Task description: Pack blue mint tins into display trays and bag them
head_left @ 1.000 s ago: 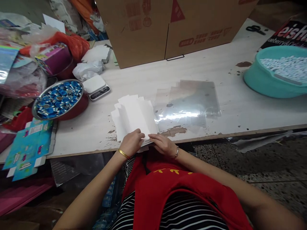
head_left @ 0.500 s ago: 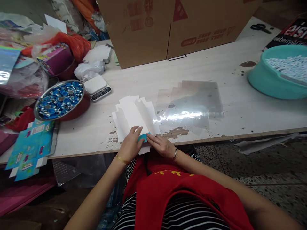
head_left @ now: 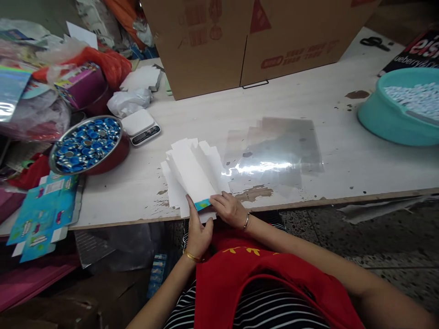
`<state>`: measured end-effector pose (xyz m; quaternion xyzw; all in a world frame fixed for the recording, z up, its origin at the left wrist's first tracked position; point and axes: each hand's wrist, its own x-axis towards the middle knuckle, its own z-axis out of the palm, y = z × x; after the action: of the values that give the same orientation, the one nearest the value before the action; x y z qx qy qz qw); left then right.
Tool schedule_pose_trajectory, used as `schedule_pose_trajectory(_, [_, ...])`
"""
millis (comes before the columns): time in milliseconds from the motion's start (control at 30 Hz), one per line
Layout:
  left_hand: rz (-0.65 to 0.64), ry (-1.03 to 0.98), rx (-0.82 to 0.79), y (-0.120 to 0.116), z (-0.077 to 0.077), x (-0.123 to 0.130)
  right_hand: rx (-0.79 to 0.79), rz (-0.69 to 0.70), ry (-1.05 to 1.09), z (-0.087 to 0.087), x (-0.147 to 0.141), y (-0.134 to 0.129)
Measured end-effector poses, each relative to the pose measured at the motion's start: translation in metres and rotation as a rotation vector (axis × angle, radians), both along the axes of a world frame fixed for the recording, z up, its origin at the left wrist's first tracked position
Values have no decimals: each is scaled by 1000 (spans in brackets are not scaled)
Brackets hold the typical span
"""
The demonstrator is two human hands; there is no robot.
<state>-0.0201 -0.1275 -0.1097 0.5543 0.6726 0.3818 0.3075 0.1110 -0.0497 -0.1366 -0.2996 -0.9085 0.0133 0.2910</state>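
Left hand [head_left: 199, 234]: thumb and forefinger spread apart, nothing visibly pinched; forefinger lies at the strip's left end. Right hand [head_left: 228, 210]: fingertips on the right end of the strip [head_left: 202, 204]; underside hidden, can't tell if the thumb closes on it. Card [head_left: 194, 173] runs away ahead of the grip, white side up; teal strip at its near end, between the hands. Fanned white pile [head_left: 219, 167] under it, showing left and right of the card, and a bit nearer than the strip.

Step in hand looks like folding the strip. To do it well: leave the right fingertips as anchor, square the strip to the card's sides, then smooth from the right grip toward the left, light even pressure; thin card would probably kink. Pin only the top card, pile looks loose. Work over the table [head_left: 130, 196], not past its edge just below the grip. Film [head_left: 274, 153] lies right of the grip, likely slippery, keep knuckles off
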Motion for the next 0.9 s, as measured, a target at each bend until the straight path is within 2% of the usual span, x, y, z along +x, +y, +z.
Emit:
schedule_pose_trajectory(100, [-50,284,134,5,23,-15,-30,-14,-64,4,-2,2])
schedule_pose_trajectory(167, [-175,537,184,13,43,-21,-41,-26,-93,6,-2,3])
schedule_pose_trajectory(233, [-397,781,46,26,60,-20,-59,-30,-119,9,-3,4])
schedule_pose_trajectory(333, [-659,1012,-303,50,77,-10,-119,-26,-163,12,-3,4])
schedule_pose_trajectory(400, [-727,1043,-427,65,80,-4,-162,-33,-169,11,-3,4])
schedule_pose_trajectory(467, [-758,1027,-472,78,78,-3,-203,-41,-129,8,-4,4])
schedule_pose_trajectory(633, [-818,945,-565,104,66,-16,-258,-27,159,0,-4,0])
schedule_pose_trajectory(733, [-861,870,-635,116,62,-25,-304,-10,312,5,-1,-1])
schedule_pose_trajectory(800, [-873,842,-672,121,61,-27,-430,-47,387,13,2,3])
schedule_pose_trajectory(900, [-846,859,-661,118,63,-18,-675,-208,411,26,3,18])
